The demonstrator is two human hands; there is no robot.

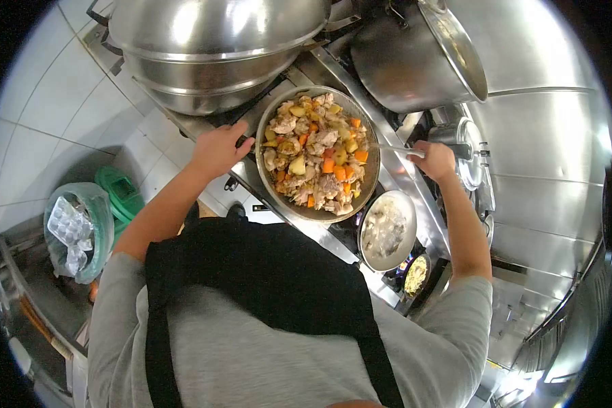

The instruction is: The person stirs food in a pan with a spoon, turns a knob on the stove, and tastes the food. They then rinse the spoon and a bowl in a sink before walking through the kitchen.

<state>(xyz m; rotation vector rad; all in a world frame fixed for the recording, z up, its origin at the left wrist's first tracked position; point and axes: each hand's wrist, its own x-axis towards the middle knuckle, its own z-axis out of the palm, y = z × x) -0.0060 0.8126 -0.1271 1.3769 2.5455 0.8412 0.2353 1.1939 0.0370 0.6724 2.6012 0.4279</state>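
Observation:
A wide pan (260, 178) on the stove holds chunks of meat with orange and pale yellow vegetable pieces (319, 153). My left hand (219, 148) is at the pan's left side, its fingers closed round a dark handle. On the right, my right hand (433, 160) is closed on the handle of a metal utensil (396, 149), whose far end reaches into the food at the pan's right side and is hidden there.
A large domed metal pot (217, 41) stands at the upper left, a deep pot (394, 64) at the upper right. A smaller pan (406, 238) with whitish contents and a little pan (416, 275) sit lower right. A lined bin (100, 231) is at left.

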